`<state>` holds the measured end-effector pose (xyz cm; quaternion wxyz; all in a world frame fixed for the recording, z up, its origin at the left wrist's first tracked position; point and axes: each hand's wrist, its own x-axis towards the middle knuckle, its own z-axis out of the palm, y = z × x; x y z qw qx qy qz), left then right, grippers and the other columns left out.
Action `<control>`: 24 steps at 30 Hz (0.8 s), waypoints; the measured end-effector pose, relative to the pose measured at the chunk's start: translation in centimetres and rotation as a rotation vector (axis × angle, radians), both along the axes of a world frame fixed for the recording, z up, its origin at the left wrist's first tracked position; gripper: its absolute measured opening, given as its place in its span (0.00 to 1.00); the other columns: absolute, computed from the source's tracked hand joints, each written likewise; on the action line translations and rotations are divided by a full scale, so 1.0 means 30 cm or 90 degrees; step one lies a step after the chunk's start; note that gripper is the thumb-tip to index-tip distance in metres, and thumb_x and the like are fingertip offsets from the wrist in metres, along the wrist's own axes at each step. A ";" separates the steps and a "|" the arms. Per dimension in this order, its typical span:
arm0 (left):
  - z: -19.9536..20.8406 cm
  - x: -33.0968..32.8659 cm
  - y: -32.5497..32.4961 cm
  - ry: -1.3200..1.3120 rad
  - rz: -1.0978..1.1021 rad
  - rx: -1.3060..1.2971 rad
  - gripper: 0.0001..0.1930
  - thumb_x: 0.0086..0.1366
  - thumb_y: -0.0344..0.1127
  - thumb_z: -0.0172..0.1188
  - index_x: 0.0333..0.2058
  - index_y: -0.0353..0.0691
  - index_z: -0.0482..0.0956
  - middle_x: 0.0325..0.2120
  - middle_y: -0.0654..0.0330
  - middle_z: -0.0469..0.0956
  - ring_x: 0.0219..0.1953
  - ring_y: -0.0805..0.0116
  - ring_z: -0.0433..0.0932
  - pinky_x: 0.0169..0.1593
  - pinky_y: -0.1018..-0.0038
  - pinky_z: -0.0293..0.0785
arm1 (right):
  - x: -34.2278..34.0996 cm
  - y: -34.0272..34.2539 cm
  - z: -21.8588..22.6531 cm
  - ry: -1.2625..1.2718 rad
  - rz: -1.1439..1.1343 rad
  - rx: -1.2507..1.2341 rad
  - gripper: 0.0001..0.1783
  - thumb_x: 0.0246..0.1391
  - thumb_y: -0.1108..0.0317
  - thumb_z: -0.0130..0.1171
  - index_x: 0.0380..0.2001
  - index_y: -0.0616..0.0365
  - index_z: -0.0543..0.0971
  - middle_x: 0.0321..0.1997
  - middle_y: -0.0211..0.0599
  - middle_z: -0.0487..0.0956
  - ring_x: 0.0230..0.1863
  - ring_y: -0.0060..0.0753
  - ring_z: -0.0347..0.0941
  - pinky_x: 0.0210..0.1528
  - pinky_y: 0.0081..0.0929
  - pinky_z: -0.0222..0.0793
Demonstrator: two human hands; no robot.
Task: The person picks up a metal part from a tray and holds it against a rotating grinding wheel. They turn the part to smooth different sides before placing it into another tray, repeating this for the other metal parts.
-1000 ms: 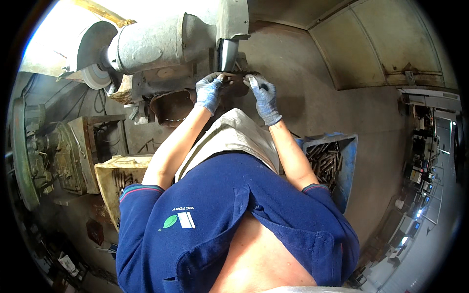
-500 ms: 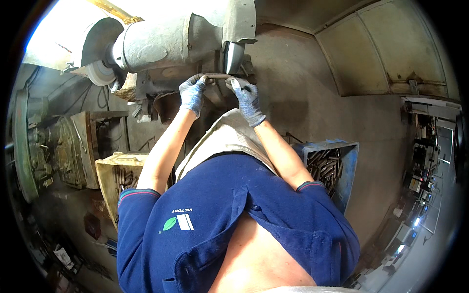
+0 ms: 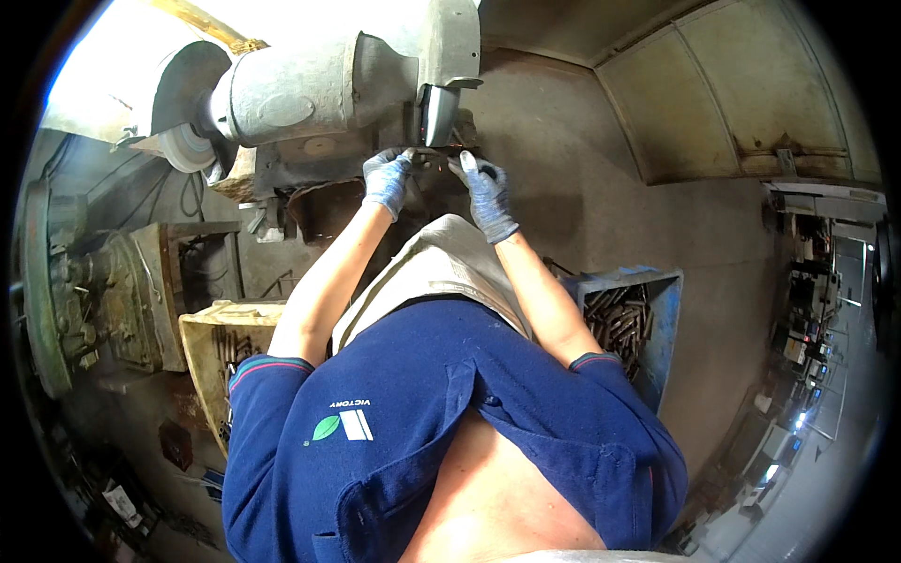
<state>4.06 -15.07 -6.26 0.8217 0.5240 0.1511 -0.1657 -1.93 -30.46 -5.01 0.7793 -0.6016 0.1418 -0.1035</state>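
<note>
My left hand (image 3: 386,178) and my right hand (image 3: 485,194), both in blue-grey work gloves, are closed on opposite ends of a short dark metal rod (image 3: 435,157). The rod lies crosswise at the lower edge of the right-hand grinding wheel (image 3: 440,116), under its guard. A few small orange sparks show beside the wheel, above my right fingers. Exact finger contact on the rod is too small to make out. Behind the wheel stretches the grey body of the bench grinder (image 3: 291,98).
A second, pale wheel (image 3: 188,147) sits at the grinder's left end. At my left is a yellowish bin (image 3: 202,347), at my right a blue bin (image 3: 668,328); both hold metal pieces. A green-brown machine (image 3: 122,291) stands far left; metal panels (image 3: 694,103) rise at the right.
My left hand has moved right along the rod, and my right hand slightly right. The rod now slants at the wheel, and sparks have appeared. The view has shifted a little.
</note>
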 end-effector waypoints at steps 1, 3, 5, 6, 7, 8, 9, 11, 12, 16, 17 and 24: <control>0.018 -0.002 0.014 0.000 0.006 -0.006 0.05 0.61 0.25 0.56 0.34 0.29 0.77 0.27 0.54 0.79 0.28 0.67 0.79 0.34 0.75 0.78 | 0.003 0.016 0.001 0.005 0.003 0.016 0.12 0.54 0.62 0.61 0.24 0.60 0.81 0.25 0.23 0.77 0.28 0.15 0.69 0.38 0.19 0.69; 0.043 -0.005 0.043 -0.002 0.020 -0.018 0.05 0.61 0.24 0.55 0.34 0.29 0.76 0.27 0.54 0.79 0.28 0.67 0.79 0.35 0.74 0.78 | 0.009 0.050 0.007 0.013 0.010 0.048 0.11 0.54 0.62 0.61 0.29 0.60 0.82 0.29 0.27 0.80 0.30 0.16 0.72 0.40 0.19 0.69; 0.039 -0.001 0.076 -0.006 0.023 -0.012 0.04 0.62 0.25 0.55 0.34 0.31 0.76 0.27 0.54 0.79 0.28 0.67 0.79 0.34 0.75 0.76 | 0.017 0.077 0.000 0.003 0.025 0.078 0.12 0.53 0.62 0.61 0.33 0.61 0.82 0.32 0.30 0.82 0.34 0.18 0.75 0.40 0.18 0.69; 0.026 0.004 0.095 -0.006 0.026 -0.013 0.04 0.62 0.25 0.55 0.34 0.31 0.76 0.27 0.55 0.79 0.28 0.67 0.79 0.34 0.76 0.76 | 0.019 0.093 0.003 0.002 0.030 0.078 0.12 0.53 0.63 0.62 0.33 0.61 0.82 0.32 0.30 0.81 0.34 0.18 0.75 0.40 0.18 0.70; 0.013 0.009 0.112 -0.007 0.029 -0.014 0.04 0.62 0.26 0.55 0.34 0.32 0.76 0.27 0.55 0.79 0.28 0.68 0.79 0.33 0.76 0.75 | 0.019 0.111 0.006 0.002 0.035 0.078 0.12 0.53 0.63 0.62 0.34 0.61 0.82 0.32 0.30 0.81 0.34 0.18 0.75 0.40 0.18 0.70; -0.004 0.016 0.126 -0.024 0.032 0.012 0.04 0.62 0.27 0.55 0.34 0.33 0.77 0.27 0.57 0.79 0.28 0.69 0.79 0.31 0.77 0.74 | 0.018 0.130 0.009 -0.026 0.033 0.108 0.12 0.52 0.64 0.62 0.36 0.61 0.82 0.33 0.29 0.81 0.34 0.17 0.75 0.41 0.17 0.70; 0.004 0.015 0.133 -0.027 0.027 0.026 0.04 0.62 0.27 0.55 0.34 0.33 0.77 0.27 0.57 0.79 0.28 0.70 0.79 0.31 0.77 0.74 | 0.020 0.138 0.006 -0.026 0.032 0.094 0.12 0.52 0.65 0.62 0.36 0.62 0.82 0.33 0.30 0.81 0.35 0.19 0.75 0.42 0.18 0.70; 0.020 0.013 0.146 -0.034 0.016 0.055 0.04 0.62 0.27 0.56 0.34 0.34 0.77 0.28 0.57 0.80 0.28 0.70 0.79 0.31 0.78 0.74 | 0.022 0.147 0.002 -0.028 0.026 0.067 0.11 0.52 0.67 0.62 0.35 0.63 0.82 0.33 0.32 0.82 0.37 0.22 0.76 0.43 0.18 0.70; 0.031 0.005 0.156 -0.042 0.016 0.042 0.04 0.62 0.27 0.56 0.34 0.34 0.77 0.28 0.58 0.80 0.28 0.71 0.79 0.32 0.78 0.74 | 0.019 0.147 -0.003 -0.061 0.027 -0.006 0.11 0.51 0.68 0.63 0.36 0.63 0.81 0.35 0.35 0.81 0.39 0.24 0.75 0.44 0.19 0.70; 0.109 -0.076 0.191 -0.093 0.005 0.000 0.05 0.59 0.25 0.59 0.35 0.33 0.78 0.26 0.60 0.80 0.26 0.74 0.77 0.33 0.80 0.72 | -0.045 0.136 0.014 -0.189 0.044 -0.219 0.13 0.47 0.72 0.63 0.38 0.65 0.80 0.43 0.44 0.78 0.48 0.33 0.73 0.50 0.24 0.69; 0.147 -0.106 0.201 -0.109 0.001 -0.008 0.05 0.58 0.24 0.59 0.34 0.33 0.79 0.25 0.61 0.79 0.25 0.75 0.76 0.32 0.80 0.71 | -0.083 0.130 0.035 -0.219 0.055 -0.253 0.14 0.47 0.73 0.64 0.39 0.65 0.79 0.45 0.46 0.77 0.51 0.35 0.72 0.52 0.26 0.68; 0.282 -0.194 0.235 -0.237 -0.133 0.049 0.08 0.58 0.25 0.61 0.37 0.31 0.79 0.28 0.61 0.80 0.28 0.82 0.74 0.32 0.86 0.69 | -0.223 0.069 0.290 -0.402 0.050 -0.559 0.24 0.42 0.65 0.66 0.43 0.65 0.76 0.49 0.56 0.73 0.52 0.53 0.71 0.54 0.36 0.67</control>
